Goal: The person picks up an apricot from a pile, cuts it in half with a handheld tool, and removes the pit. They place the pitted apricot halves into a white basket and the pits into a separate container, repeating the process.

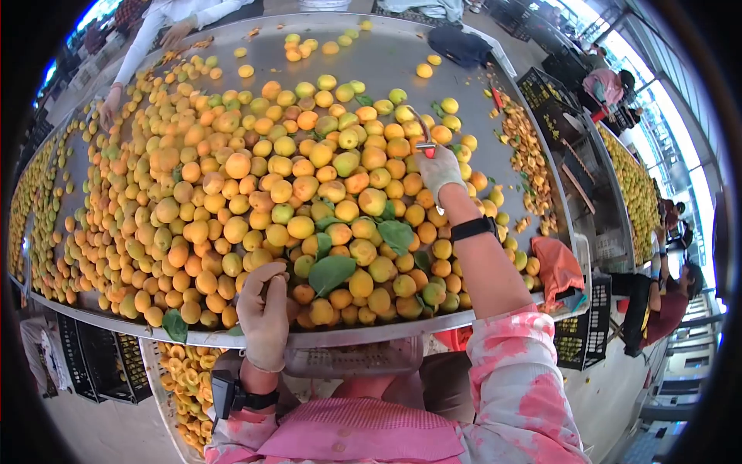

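Note:
A wide heap of yellow-orange apricots covers the metal table in front of me. My right hand, in a pale glove, reaches over the right part of the heap. It grips a red-handled tool whose thin curved metal end points away from me. My left hand, gloved too, is at the table's near rim beside the closest apricots. Its fingers are curled together, and whatever lies inside them, if anything, is hidden. Green leaves lie on the fruit between my hands.
Cut apricot pieces line the table's right side. An orange-red bag sits at the right corner. Below the rim are a plastic basket and a crate of halved apricots. A co-worker's hand touches fruit at far left.

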Motion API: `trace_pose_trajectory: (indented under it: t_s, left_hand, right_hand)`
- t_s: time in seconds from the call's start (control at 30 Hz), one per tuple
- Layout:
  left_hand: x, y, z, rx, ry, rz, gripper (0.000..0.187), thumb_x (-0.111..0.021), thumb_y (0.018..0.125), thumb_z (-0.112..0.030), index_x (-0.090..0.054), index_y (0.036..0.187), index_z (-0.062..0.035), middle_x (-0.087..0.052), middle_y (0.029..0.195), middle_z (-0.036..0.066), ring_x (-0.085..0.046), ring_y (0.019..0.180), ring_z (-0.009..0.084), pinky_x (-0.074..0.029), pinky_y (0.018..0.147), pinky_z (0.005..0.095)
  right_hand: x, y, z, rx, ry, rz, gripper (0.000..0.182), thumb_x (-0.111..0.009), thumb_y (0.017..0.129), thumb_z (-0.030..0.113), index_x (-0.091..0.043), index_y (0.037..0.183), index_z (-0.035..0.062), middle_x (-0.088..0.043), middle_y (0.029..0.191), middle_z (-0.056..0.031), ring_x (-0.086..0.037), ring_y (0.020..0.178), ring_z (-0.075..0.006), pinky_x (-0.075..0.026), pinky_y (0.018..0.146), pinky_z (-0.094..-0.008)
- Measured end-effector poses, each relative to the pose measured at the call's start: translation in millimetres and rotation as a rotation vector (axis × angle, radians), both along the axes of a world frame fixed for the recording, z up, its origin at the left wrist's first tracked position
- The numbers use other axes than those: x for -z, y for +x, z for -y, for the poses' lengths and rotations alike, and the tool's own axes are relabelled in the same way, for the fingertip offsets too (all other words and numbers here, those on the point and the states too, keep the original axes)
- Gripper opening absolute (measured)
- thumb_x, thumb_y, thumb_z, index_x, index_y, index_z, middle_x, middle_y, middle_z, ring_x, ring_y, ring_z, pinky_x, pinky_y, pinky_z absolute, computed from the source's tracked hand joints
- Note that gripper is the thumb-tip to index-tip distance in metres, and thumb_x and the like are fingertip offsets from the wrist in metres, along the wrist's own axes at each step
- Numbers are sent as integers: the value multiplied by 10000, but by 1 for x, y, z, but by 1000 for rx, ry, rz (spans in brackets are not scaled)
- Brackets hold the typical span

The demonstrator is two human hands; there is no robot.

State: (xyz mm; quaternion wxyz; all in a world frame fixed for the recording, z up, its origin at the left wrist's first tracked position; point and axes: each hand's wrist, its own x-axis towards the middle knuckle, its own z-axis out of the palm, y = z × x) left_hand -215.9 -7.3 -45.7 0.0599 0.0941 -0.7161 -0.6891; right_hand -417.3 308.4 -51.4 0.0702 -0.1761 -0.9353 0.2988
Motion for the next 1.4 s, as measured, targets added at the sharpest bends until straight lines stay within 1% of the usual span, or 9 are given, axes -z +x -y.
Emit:
trace_pose_trajectory:
  t_s: [0.43,0.6,0.73,0.83,0.9,1.0,1.27,1.33,1.4]
  left_hand:
    - [2,3,6,37,-27,-27,196,-563,886,39,-627,1070,19,-613,1053,106,-591,895,154,-467,802,262]
    - [-3,2,1,69,-117,-63,198,-548,887,44,-627,1067,19,-604,1062,102,-585,912,152,-459,822,257]
    - [7,1,0,111,-152,-82,207,-561,891,29,-628,1085,5,-612,1082,115,-601,911,159,-489,798,266]
    - [-7,2,-7,113,-58,-32,205,-570,886,19,-629,1082,2,-612,1093,126,-609,921,174,-509,784,278]
    - [-3,3,-5,120,-75,-30,204,-572,885,19,-628,1080,3,-610,1088,126,-609,918,176,-516,775,283]
    - [1,4,-5,122,-119,-58,197,-575,882,20,-628,1072,6,-611,1064,123,-608,911,176,-516,761,284]
    - [0,16,-8,160,-222,-176,174,-588,861,19,-630,1030,10,-639,992,127,-609,834,193,-477,723,274]
    - [-1,20,-5,182,-250,-188,183,-595,855,11,-635,1033,6,-644,987,131,-620,815,204,-482,715,281]
    - [-1,25,-7,172,-291,-201,188,-599,853,4,-638,1037,1,-645,972,125,-620,814,207,-486,702,285]
  right_hand:
    - [-12,-71,-3,-262,326,520,555,-527,877,523,-619,1144,46,-661,1028,-175,-623,1004,-334,-462,908,-410]
    - [-30,-64,9,-336,161,619,690,-542,859,614,-583,1222,28,-584,1241,-141,-563,1121,-263,-424,960,-354]
    - [-17,-65,-11,-317,52,555,683,-563,857,609,-588,1241,45,-575,1259,-142,-563,1122,-231,-425,961,-335]
    - [-12,-53,-22,-377,-310,488,682,-580,853,599,-594,1264,54,-600,1218,-133,-564,1096,-198,-429,951,-315]
    - [-11,-38,-14,-853,-258,153,676,-578,847,578,-574,1263,45,-641,1148,-118,-581,1062,-230,-438,922,-328]
    - [-74,1,37,-617,-89,488,578,-606,863,493,-596,1231,47,-643,1099,-122,-591,994,-215,-449,886,-317]
    - [-55,102,79,-805,-412,148,275,-634,878,161,-658,1127,45,-657,1053,-112,-616,944,-190,-473,876,-316]
    - [-39,115,79,-901,-408,114,322,-598,888,110,-629,1203,54,-659,1060,-89,-614,960,-174,-470,891,-309]
    - [-45,133,88,-642,-612,208,486,-594,866,40,-505,1341,-16,-577,1300,-60,-530,1113,-108,-410,979,-258]
